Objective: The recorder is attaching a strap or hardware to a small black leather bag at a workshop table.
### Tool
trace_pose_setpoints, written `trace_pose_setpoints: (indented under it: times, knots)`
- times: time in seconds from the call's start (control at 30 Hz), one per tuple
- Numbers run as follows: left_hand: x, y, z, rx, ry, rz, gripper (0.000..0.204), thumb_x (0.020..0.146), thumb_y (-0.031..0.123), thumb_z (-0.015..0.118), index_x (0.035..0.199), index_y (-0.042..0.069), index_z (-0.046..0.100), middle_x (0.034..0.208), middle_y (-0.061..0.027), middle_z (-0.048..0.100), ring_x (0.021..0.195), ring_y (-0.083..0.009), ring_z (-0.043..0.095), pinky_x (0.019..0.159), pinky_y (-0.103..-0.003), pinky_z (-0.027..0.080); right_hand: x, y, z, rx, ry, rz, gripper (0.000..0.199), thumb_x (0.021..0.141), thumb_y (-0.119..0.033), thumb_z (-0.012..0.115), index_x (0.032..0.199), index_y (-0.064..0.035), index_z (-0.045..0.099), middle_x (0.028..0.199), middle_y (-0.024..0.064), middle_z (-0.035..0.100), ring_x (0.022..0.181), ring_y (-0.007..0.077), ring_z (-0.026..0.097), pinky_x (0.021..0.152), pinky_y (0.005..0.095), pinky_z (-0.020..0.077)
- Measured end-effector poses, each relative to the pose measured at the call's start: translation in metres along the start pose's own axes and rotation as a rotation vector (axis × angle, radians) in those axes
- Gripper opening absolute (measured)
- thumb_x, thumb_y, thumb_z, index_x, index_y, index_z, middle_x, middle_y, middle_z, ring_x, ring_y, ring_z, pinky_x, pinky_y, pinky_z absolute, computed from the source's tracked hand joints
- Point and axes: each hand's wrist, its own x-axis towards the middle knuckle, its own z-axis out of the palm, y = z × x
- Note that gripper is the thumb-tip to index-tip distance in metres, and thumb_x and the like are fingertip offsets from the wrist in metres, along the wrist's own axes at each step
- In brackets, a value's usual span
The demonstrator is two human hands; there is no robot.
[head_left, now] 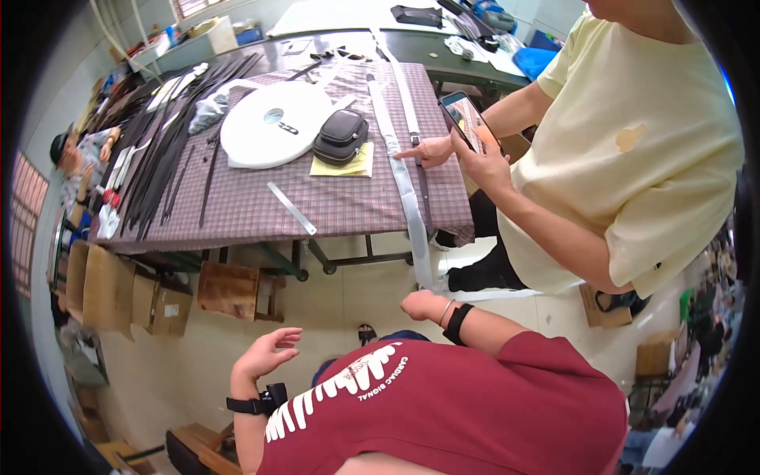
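Note:
My left hand (pixel 265 355) hovers in front of my red shirt, palm open and fingers spread, holding nothing; a black band is on its wrist. My right hand (pixel 422 305) is curled closed at the lower end of a long white strip (pixel 405 186). The strip runs down the checked tablecloth (pixel 245 202) and hangs over the table's near edge. A person in a pale yellow shirt (pixel 633 158) stands at the right. That person holds a phone (pixel 461 117) in one hand and presses a fingertip of the other hand (pixel 427 150) on the strip.
On the cloth lie a white round reel (pixel 273 123), a black pouch (pixel 340 136) on yellow paper, a metal ruler (pixel 291 207) and several long black straps (pixel 158 154). Cardboard boxes (pixel 111 289) and a wooden stool (pixel 233 289) stand under the table.

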Motion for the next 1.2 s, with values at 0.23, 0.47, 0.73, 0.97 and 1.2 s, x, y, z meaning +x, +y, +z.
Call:
trace_pose_setpoints:
  times: [0.23,0.47,0.73,0.97,1.2]
  knots:
    - [0.088,0.011,-0.1,0.126,-0.184,0.072,0.043,0.081,0.012,0.064,0.121,0.007,0.051,0.11,-0.0107,0.059,0.102,-0.0192,0.056,0.088,-0.031,0.046,0.026,-0.024,-0.065,0.198,0.081,0.101,0.02,0.077,-0.009,0.053,0.093,-0.007,0.064,0.094,0.0138,0.065,0.092,0.0299,0.062,0.074,0.0394,0.051]
    - [0.186,0.049,-0.19,0.366,-0.355,0.112,0.035,0.084,0.01,0.057,0.118,0.001,0.052,0.11,-0.011,0.059,0.101,-0.0178,0.057,0.087,-0.03,0.046,0.057,-0.039,-0.076,0.408,0.031,0.339,0.023,0.077,-0.008,0.052,0.098,-0.0089,0.061,0.099,0.0116,0.064,0.095,0.0292,0.061,0.076,0.0398,0.0501]
    - [0.267,0.083,-0.237,0.897,-0.354,0.25,0.035,0.082,0.016,0.055,0.113,0.001,0.056,0.106,-0.016,0.062,0.097,-0.0286,0.06,0.085,-0.035,0.047,0.081,-0.072,-0.128,0.555,0.337,0.591,0.021,0.079,-0.01,0.049,0.097,-0.0087,0.06,0.097,0.0117,0.061,0.095,0.0305,0.059,0.075,0.04,0.0497]
    - [0.301,0.042,-0.218,1.191,-0.006,0.386,0.019,0.078,0.015,0.051,0.093,0.008,0.06,0.09,-0.0137,0.059,0.087,-0.0315,0.059,0.072,-0.041,0.051,0.106,-0.078,-0.144,0.428,0.604,0.55,0.013,0.076,-0.012,0.05,0.087,-0.0089,0.057,0.089,0.0108,0.057,0.087,0.0296,0.058,0.071,0.0397,0.0496]
    - [0.3,0.019,-0.175,1.156,0.13,0.816,0.036,0.074,0.009,0.052,0.109,0.006,0.054,0.117,-0.0132,0.051,0.102,-0.0291,0.052,0.082,-0.04,0.046,0.125,-0.065,-0.172,0.473,0.668,0.497,0.014,0.077,-0.013,0.054,0.09,-0.0092,0.055,0.086,0.0115,0.056,0.083,0.0303,0.058,0.066,0.0412,0.05]
